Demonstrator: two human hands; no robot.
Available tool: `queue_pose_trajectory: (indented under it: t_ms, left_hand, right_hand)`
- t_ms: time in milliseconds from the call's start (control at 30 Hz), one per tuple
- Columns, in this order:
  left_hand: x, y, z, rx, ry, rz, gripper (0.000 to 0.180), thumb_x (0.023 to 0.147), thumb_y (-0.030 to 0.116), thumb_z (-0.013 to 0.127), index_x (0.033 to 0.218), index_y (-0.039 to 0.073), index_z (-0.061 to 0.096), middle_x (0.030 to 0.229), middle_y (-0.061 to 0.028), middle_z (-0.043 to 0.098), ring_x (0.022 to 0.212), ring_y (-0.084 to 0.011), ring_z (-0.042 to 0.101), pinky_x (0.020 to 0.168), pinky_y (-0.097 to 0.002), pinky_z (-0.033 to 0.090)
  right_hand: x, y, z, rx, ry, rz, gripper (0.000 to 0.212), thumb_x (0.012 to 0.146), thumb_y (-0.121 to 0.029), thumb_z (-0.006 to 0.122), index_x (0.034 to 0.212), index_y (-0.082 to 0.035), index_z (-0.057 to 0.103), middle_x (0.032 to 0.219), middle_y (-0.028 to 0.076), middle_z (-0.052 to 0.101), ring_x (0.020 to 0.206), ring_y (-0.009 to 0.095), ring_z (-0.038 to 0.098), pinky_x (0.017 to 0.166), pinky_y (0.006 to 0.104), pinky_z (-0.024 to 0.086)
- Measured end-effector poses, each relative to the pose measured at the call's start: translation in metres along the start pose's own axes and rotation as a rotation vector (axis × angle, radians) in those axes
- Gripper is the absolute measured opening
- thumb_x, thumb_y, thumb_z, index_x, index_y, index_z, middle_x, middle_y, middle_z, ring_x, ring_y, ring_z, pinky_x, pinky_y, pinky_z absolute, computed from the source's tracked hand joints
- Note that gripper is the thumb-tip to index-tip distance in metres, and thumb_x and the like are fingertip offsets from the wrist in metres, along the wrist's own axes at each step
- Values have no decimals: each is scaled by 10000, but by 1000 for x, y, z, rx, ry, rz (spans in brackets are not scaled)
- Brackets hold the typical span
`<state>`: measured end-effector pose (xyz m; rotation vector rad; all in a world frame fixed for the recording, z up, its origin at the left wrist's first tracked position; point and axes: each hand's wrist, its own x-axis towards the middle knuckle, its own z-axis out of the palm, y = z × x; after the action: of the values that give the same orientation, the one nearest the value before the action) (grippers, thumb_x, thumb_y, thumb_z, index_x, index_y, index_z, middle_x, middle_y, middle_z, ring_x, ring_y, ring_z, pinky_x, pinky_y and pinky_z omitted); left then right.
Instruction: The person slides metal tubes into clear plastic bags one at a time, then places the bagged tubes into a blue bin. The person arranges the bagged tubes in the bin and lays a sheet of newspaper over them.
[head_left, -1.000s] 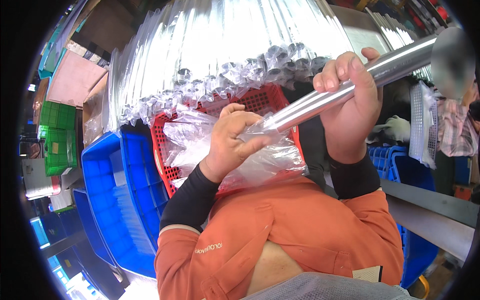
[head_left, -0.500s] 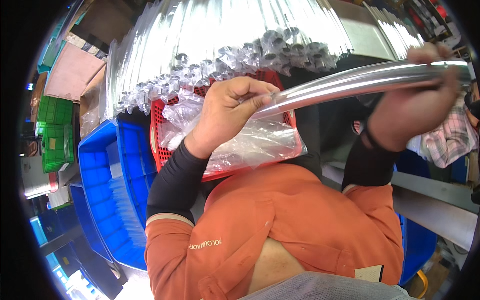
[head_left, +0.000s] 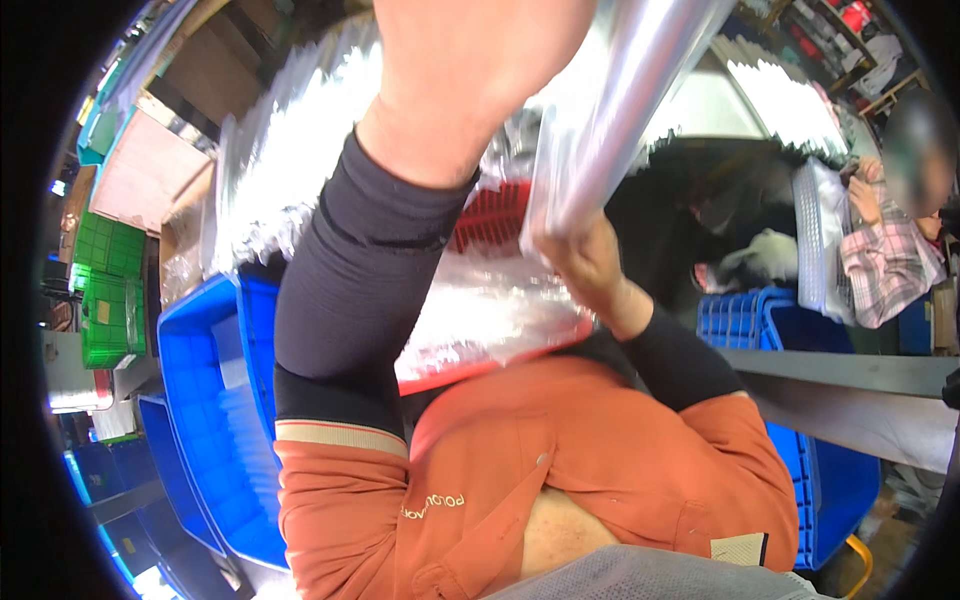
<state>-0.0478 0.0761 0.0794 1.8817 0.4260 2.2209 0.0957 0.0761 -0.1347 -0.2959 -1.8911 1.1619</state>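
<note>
Left hand [head_left: 470, 70]: raised high, cropped by the upper border of the view; fingers out of sight, so their spread and any hold cannot be told. Right hand [head_left: 592, 268]: fingers curled closely about the lower end of a metal tube [head_left: 628, 110], gripped through a loose clear plastic sleeve [head_left: 548, 170]. The tube stands tilted, running from the right hand to the upper border, its lower end near the right edge of a red perforated basket [head_left: 490, 218]. Inside the basket, toward its near edge: clear plastic bags [head_left: 490, 305], heaped and glossy. Beyond its far edge: a row of plastic-wrapped tubes [head_left: 300, 130]. Beside its left edge: a blue crate [head_left: 215, 320]. Writing: one line of pale lettering [head_left: 432, 506] on the chest of an orange shirt [head_left: 620, 430], upside down and partly creased; a cream patch [head_left: 738, 550], dark along one side, lower on the same garment.
</note>
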Motion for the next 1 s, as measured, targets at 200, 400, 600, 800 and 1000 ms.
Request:
queue_pose_trajectory:
  t_ms: [200, 400, 600, 800, 1000]
  left_hand:
    - [-20, -6, -47, 116, 201, -60, 134, 930, 139, 575, 960, 30, 647, 854, -23, 643, 816, -89, 570, 726, -246, 452]
    - [-174, 5, -56, 688, -853, -1210, 306, 843, 332, 673, 964, 51, 668, 928, -110, 649, 912, -265, 617, 825, -379, 478]
    - [-239, 1, -48, 700, -967, -1066, 227, 818, 250, 676, 916, 45, 677, 911, -122, 658, 884, -302, 629, 773, -423, 486]
    - [-210, 18, -67, 881, -433, -975, 152, 852, 104, 617, 961, 17, 677, 954, -187, 673, 868, -312, 671, 724, -357, 523]
    - [-207, 21, -58, 649, -22, -1079, 94, 863, 79, 642, 899, -4, 668, 799, -110, 685, 714, -169, 664, 633, -270, 501]
  right_hand:
    - [23, -39, -27, -92, -31, -106, 706, 860, -146, 651, 1432, -6, 263, 1192, 129, 564, 1034, 172, 568, 874, 314, 466]
    - [148, -47, -72, -231, 60, 36, 697, 828, -88, 621, 1429, -3, 279, 1101, 105, 553, 912, 152, 565, 783, 278, 480]
    - [203, 1, 6, -818, -53, 243, 717, 760, -102, 687, 1389, 6, 360, 1227, 206, 538, 1146, 274, 520, 980, 362, 406]
    - [190, 49, -115, -469, 197, 271, 492, 810, -285, 680, 1201, -7, 573, 1142, 203, 629, 1046, 298, 621, 880, 380, 493]
    - [118, 149, -210, -1048, 92, 468, 481, 844, -287, 596, 1275, -76, 553, 1133, 218, 633, 1082, 348, 592, 925, 415, 460]
